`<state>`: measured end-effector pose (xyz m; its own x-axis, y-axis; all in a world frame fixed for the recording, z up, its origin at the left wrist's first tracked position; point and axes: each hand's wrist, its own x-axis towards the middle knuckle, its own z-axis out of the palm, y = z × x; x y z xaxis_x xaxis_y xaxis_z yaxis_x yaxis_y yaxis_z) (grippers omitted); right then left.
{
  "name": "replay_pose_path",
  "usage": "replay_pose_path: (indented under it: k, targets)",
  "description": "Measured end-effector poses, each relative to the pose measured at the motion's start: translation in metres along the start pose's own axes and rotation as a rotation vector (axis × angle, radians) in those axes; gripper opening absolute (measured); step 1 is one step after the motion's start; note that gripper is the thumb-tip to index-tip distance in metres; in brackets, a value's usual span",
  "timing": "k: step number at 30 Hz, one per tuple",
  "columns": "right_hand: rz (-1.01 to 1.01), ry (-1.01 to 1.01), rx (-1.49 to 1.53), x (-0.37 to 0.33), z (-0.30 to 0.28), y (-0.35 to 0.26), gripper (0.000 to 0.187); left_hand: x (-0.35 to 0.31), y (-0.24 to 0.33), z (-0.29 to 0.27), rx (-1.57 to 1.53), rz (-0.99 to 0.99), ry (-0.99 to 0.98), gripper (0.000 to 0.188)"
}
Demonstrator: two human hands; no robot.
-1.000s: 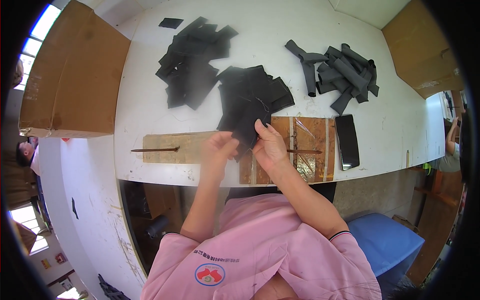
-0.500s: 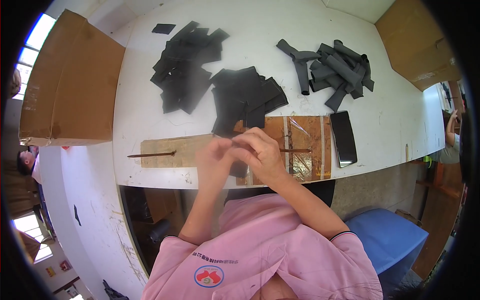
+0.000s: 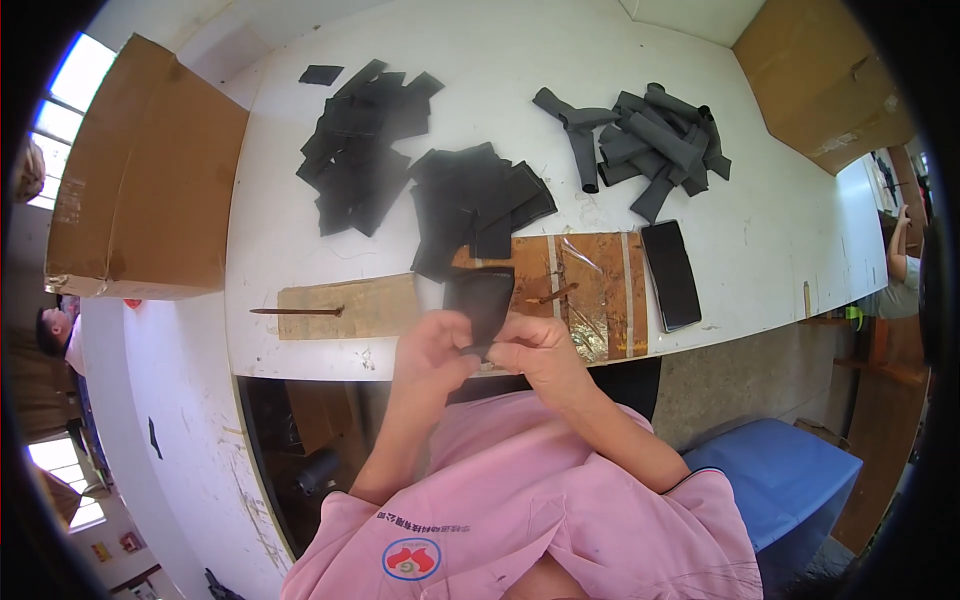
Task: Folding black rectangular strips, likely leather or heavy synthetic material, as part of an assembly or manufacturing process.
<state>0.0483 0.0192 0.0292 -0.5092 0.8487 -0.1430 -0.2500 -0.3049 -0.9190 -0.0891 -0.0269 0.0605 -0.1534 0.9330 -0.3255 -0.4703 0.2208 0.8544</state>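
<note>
A dark fabric piece (image 3: 482, 300), flat and roughly rectangular, is held at its near end by both hands above the table's front edge. My left hand (image 3: 436, 350) is closed on its left near corner. Opposite it, my right hand (image 3: 540, 350) pinches the right side, the fingertips of both close together. Beneath and to the right lies a brown taped board (image 3: 628, 300) with a rusty metal rod (image 3: 560, 293). Just beyond the fabric is a heap of flat black pieces (image 3: 475, 195). Fingertips partly hide the fabric's near edge.
A second pile of flat black pieces (image 3: 360, 150) lies far left; dark fabric tubes (image 3: 660, 140) are heaped far right. A cardboard strip (image 3: 375, 308) bears another rod (image 3: 295, 311). A phone (image 3: 670, 275) lies right. Cardboard boxes (image 3: 150, 180) flank the table; a blue-covered object (image 3: 770, 470) stands below right.
Both hands have come down toward my body, and the fabric piece now shows beyond the fingers. The rod on the brown board, level before, now appears slanted. The view has shifted slightly.
</note>
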Motion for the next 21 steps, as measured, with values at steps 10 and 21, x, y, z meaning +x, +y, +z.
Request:
replay_pose_path:
  k: [10,21]
  targets:
    - [0.180,0.011,0.169,-0.014,-0.024,-0.011,0.021,0.007,-0.035,0.026,0.754,0.680,0.205,0.024]
    - [-0.326,0.070,-0.259,-0.014,-0.036,-0.030,0.008,-0.001,-0.011,0.051,0.334,0.228,-0.056,0.033]
